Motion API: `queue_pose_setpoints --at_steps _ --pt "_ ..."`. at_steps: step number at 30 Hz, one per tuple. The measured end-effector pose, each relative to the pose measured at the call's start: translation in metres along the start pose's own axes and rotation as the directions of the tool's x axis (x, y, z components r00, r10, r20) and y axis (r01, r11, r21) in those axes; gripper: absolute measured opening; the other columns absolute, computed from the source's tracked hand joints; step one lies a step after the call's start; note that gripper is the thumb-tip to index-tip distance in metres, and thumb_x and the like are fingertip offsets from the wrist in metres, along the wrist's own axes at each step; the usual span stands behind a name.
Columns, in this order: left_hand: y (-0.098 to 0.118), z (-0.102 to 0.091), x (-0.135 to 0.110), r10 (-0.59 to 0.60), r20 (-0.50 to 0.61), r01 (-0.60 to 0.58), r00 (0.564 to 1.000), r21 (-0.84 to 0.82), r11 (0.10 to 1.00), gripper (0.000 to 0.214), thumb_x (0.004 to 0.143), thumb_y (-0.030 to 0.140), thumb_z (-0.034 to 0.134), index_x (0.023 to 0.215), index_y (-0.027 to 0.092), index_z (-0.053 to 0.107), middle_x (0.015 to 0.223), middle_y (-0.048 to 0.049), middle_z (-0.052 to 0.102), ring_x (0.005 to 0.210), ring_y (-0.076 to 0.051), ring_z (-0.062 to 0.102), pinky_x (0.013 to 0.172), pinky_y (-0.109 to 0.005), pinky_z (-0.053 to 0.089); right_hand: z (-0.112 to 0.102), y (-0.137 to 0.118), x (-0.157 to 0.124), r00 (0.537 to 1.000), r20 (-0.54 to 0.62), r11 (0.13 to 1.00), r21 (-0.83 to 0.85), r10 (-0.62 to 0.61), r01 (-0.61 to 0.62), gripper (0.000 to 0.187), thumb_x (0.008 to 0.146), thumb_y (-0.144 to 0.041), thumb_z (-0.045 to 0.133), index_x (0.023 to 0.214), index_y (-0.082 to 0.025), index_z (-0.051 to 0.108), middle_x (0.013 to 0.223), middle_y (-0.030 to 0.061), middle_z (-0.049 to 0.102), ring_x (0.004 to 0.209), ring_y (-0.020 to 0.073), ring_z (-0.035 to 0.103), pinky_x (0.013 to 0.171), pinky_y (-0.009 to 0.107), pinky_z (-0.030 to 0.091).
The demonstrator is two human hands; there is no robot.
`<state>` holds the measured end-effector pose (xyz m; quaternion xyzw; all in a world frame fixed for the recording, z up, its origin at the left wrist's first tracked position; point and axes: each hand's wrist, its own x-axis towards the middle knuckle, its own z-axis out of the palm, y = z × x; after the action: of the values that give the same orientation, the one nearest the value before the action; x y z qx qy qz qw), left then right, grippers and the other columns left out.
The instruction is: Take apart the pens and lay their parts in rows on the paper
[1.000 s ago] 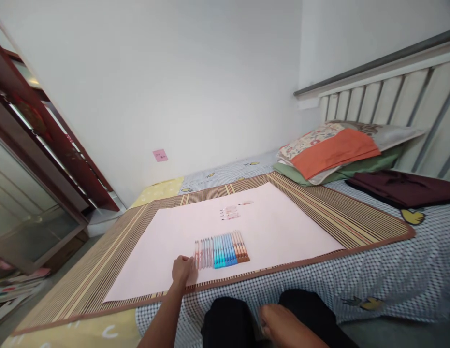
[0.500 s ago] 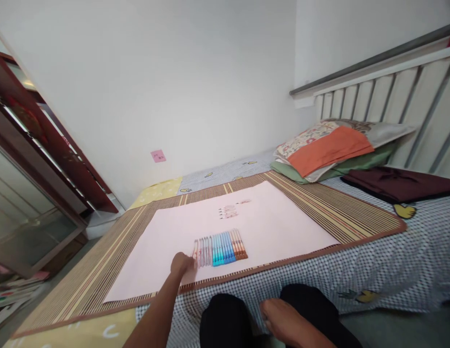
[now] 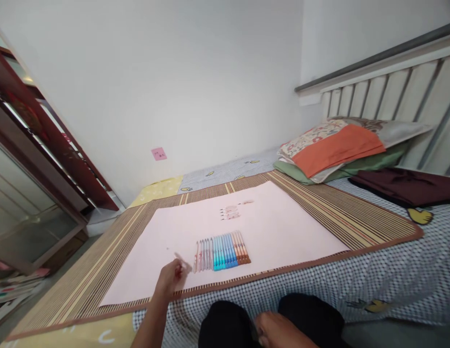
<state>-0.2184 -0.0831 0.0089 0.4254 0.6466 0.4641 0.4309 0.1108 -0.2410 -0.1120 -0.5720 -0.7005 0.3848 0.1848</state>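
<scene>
My left hand (image 3: pixel 169 276) is closed in a pinch over the near part of a white sheet (image 3: pixel 137 263). A pale, blurred pen (image 3: pixel 178 256) sticks up from its fingers. Just right of it lies a neat row of pens: clear ones (image 3: pixel 203 255) at the left, light blue and blue ones (image 3: pixel 225 251) in the middle, brown-ended ones (image 3: pixel 242 247) at the right. Farther back on the sheet are several small clear pens (image 3: pixel 230 212) with dark tips, and one more pen (image 3: pixel 246 202) beyond. My right hand (image 3: pixel 277 329) rests curled into a loose fist between my knees, partly blurred.
The sheet lies on a striped mat (image 3: pixel 329 215) over a bed with a checked cover (image 3: pixel 319 275). Pillows (image 3: pixel 341 147) and a folded maroon cloth (image 3: pixel 402 186) are at the right, near a white radiator (image 3: pixel 377 101). A pink note (image 3: pixel 159 153) is on the wall.
My left hand has moved left, away from the left end of the pen row, with a pale pen in its fingers. My right hand has shifted slightly left and down.
</scene>
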Motion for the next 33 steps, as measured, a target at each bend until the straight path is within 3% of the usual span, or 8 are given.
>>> queue_pose_setpoints --at_steps 5,7,9,12,16,18,22,33 --pt "0.015 0.039 -0.025 0.015 0.028 -0.003 0.999 -0.380 0.925 0.008 0.081 0.007 0.069 0.079 0.014 0.066 0.077 -0.0045 0.066 0.066 -0.011 0.063 0.066 -0.020 0.055 -0.004 -0.026 0.016 0.989 0.002 0.956 0.253 -0.151 0.146 0.007 0.079 -0.025 0.061 0.078 -0.023 0.068 0.074 0.0009 0.069 0.075 0.0186 0.065 0.068 0.028 0.044" --pt "0.027 0.069 -0.036 0.033 0.117 0.048 0.993 -0.627 0.778 0.011 0.076 0.007 0.078 0.085 0.012 0.072 0.080 -0.0052 0.068 0.069 -0.011 0.064 0.067 -0.019 0.055 -0.019 -0.041 0.031 0.981 -0.081 0.873 0.447 -0.174 0.192 0.015 0.087 -0.033 0.058 0.080 -0.021 0.066 0.069 -0.0005 0.065 0.067 0.0162 0.063 0.064 0.027 0.044" --pt "0.041 0.102 -0.045 0.113 0.221 0.070 0.969 -0.682 0.728 0.019 0.071 0.014 0.087 0.085 0.010 0.075 0.079 -0.0057 0.068 0.068 -0.011 0.063 0.064 -0.020 0.054 -0.044 -0.058 0.051 0.965 -0.225 0.765 0.595 -0.138 0.248 0.028 0.093 -0.046 0.057 0.087 -0.021 0.066 0.070 -0.0005 0.064 0.063 0.0151 0.060 0.062 0.027 0.044" --pt "0.061 0.146 -0.053 0.222 0.264 0.028 0.939 -0.701 0.712 0.030 0.063 0.025 0.094 0.084 0.011 0.077 0.077 -0.0047 0.068 0.069 -0.012 0.062 0.064 -0.021 0.052 -0.090 -0.088 0.086 0.943 -0.331 0.583 0.761 -0.029 0.286 0.045 0.088 -0.064 0.062 0.095 -0.020 0.066 0.073 0.0012 0.065 0.058 0.0144 0.056 0.056 0.027 0.043" --pt "0.078 0.183 -0.045 0.313 0.306 -0.027 0.899 -0.676 0.736 0.031 0.065 0.031 0.093 0.084 0.012 0.077 0.063 0.0007 0.060 0.057 -0.008 0.048 0.058 -0.021 0.042 -0.140 -0.116 0.128 0.891 -0.453 0.432 0.799 -0.025 0.418 0.042 0.080 -0.060 0.075 0.080 -0.020 0.065 0.072 0.0000 0.063 0.059 0.0119 0.052 0.058 0.027 0.043" --pt "0.082 0.192 -0.034 0.324 0.304 -0.036 0.896 -0.678 0.734 0.032 0.066 0.032 0.092 0.085 0.012 0.077 0.060 0.0023 0.056 0.056 -0.007 0.044 0.056 -0.021 0.039 -0.154 -0.118 0.142 0.860 -0.510 0.443 0.770 -0.007 0.460 0.041 0.077 -0.058 0.079 0.075 -0.020 0.064 0.067 -0.0012 0.062 0.055 0.0107 0.048 0.056 0.026 0.040" --pt "0.080 0.196 -0.008 0.260 0.208 -0.024 0.943 -0.736 0.677 0.037 0.061 0.032 0.095 0.087 0.014 0.076 0.064 0.0018 0.059 0.058 -0.008 0.050 0.055 -0.020 0.038 -0.165 -0.103 0.161 0.824 -0.557 0.457 0.762 0.104 0.458 0.041 0.074 -0.057 0.082 0.071 -0.020 0.063 0.056 -0.0046 0.054 0.051 0.0098 0.044 0.052 0.026 0.035" --pt "0.058 0.203 0.006 0.231 0.276 0.020 0.933 -0.680 0.733 0.036 0.059 0.028 0.095 0.088 0.014 0.078 0.075 -0.0059 0.075 0.070 -0.014 0.066 0.075 -0.025 0.053 -0.147 -0.094 0.184 0.884 -0.442 0.196 0.890 0.150 0.412 0.041 0.063 -0.049 0.092 0.074 -0.019 0.067 0.060 -0.0048 0.053 0.058 0.0104 0.047 0.059 0.028 0.042"
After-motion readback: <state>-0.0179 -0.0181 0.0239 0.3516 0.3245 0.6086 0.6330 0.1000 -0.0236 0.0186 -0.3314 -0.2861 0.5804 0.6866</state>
